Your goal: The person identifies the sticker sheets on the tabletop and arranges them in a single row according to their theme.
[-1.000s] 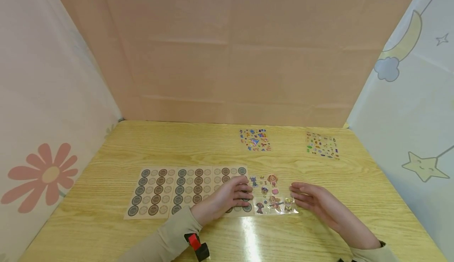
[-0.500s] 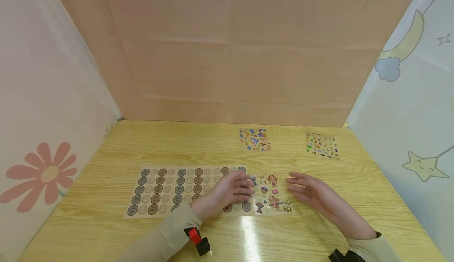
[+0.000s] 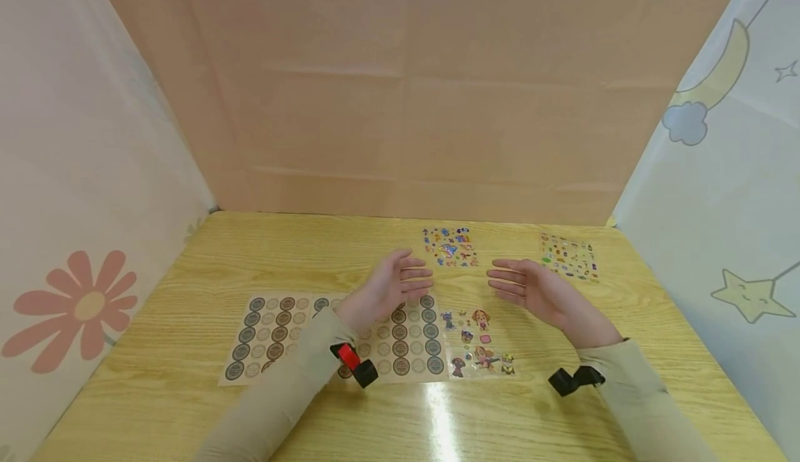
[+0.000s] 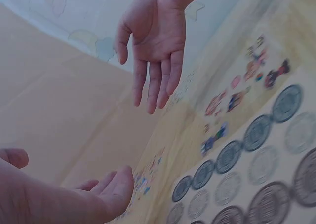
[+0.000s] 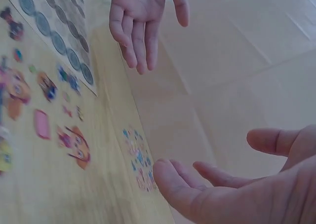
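My left hand (image 3: 390, 287) hovers over the far edge of the round-label sheets (image 3: 412, 344), fingers extended and holding nothing. Facing it, my right hand (image 3: 531, 288) is held above the table with its fingers straight and nothing in them. Both palms turn toward each other with a gap between, as the left wrist view also shows with the right hand (image 4: 160, 51). Between and nearer than the hands lies a clear sheet of cartoon puppy stickers (image 3: 484, 339), flush beside the label sheets. Behind the hands is a clear sheet of small blue and red stickers (image 3: 448, 248).
Another clear sheet of tiny colourful stickers (image 3: 569, 257) lies at the back right. The wooden table (image 3: 300, 253) is bounded by a tan back panel (image 3: 400, 121) and patterned side panels (image 3: 719, 191). Glare shows near the table's front.
Both hands have lifted off the area of the puppy sticker sheet and moved forward, away from the body. The right hand has also shifted left. The sheets lie flat in a row.
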`<state>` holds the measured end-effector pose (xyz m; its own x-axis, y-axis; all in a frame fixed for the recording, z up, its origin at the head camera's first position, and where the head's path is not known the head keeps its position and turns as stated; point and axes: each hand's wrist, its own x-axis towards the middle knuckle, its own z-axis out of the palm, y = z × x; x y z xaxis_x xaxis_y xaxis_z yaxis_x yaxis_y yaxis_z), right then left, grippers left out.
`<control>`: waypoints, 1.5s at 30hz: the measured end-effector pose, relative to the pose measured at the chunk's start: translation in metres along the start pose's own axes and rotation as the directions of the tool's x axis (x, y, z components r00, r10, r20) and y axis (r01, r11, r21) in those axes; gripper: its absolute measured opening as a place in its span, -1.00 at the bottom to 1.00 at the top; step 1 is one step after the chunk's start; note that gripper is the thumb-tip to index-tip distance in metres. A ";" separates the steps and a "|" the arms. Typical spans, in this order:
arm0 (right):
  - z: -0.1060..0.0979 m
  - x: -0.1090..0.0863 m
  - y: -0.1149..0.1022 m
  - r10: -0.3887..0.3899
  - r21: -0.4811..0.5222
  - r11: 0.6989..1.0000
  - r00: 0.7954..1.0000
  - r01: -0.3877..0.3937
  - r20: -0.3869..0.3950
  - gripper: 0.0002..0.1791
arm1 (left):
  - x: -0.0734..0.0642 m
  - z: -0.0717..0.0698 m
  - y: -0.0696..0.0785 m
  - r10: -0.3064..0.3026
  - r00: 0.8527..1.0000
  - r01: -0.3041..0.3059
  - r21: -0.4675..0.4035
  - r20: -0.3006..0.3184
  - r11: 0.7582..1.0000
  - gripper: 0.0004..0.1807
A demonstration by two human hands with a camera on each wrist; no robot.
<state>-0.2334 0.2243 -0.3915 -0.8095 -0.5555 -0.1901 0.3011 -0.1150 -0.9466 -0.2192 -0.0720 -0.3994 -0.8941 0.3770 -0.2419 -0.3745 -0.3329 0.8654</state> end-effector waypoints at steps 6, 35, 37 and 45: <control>-0.015 0.031 -0.012 0.050 0.047 0.998 0.994 -0.046 -0.093 -0.41 | 0.028 -0.011 0.013 -0.040 0.996 0.032 -0.096 -0.076 0.995 -0.26; -0.028 0.092 -0.022 0.219 0.051 0.976 0.961 -0.214 -0.167 -0.29 | 0.075 -0.024 0.021 -0.148 0.977 0.106 -0.257 -0.151 0.961 -0.16; -0.029 0.094 -0.021 0.237 0.079 0.971 0.955 -0.226 -0.177 -0.30 | 0.075 -0.025 0.021 -0.152 0.977 0.108 -0.266 -0.149 0.958 -0.16; -0.028 0.098 -0.018 0.267 0.116 0.961 0.948 -0.250 -0.175 -0.31 | 0.076 -0.026 0.018 -0.165 0.980 0.125 -0.289 -0.115 0.949 -0.16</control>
<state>-0.3322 0.1952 -0.4006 -0.7749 -0.4130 -0.4786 0.5500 -0.0674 -0.8324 -0.3003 -0.0717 -0.4141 -0.8425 0.3248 -0.4297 -0.5386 -0.5187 0.6640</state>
